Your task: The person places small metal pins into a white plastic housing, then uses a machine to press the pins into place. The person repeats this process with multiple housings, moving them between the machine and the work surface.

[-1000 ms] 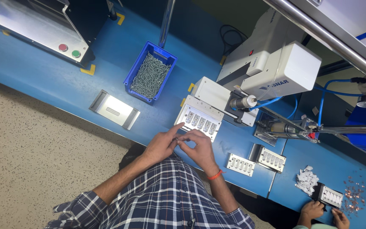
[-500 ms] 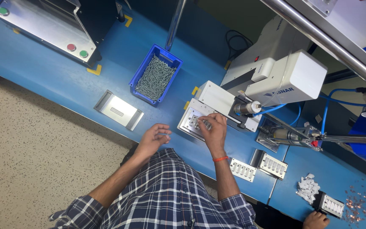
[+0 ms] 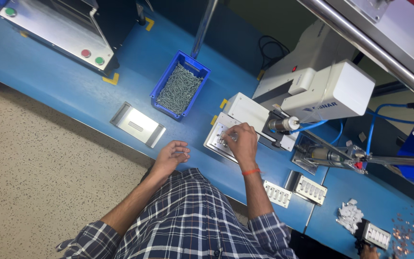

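My right hand [image 3: 241,142], with an orange band at the wrist, rests on a small silver fixture plate [image 3: 215,142] in front of a white machine [image 3: 315,88]. Its fingertips are pinched on a small metal part at the plate's left side. My left hand [image 3: 171,156] hovers at the blue table's near edge [image 3: 97,103], left of the plate, with its fingers loosely curled. What it holds, if anything, is hidden. A blue bin of metal screws [image 3: 180,87] stands beyond the left hand.
A flat metal bracket [image 3: 137,124] lies left of my hands. A grey control box with red and green buttons [image 3: 58,29] stands far left. White slotted trays [image 3: 277,194] [image 3: 311,188] lie to the right, then white pieces [image 3: 350,216], copper bits [image 3: 401,235] and a co-worker's hand [image 3: 367,252].
Both hands were together at the fixture plate. The left hand has drawn back to the table's edge, and the right hand has moved further onto the plate.
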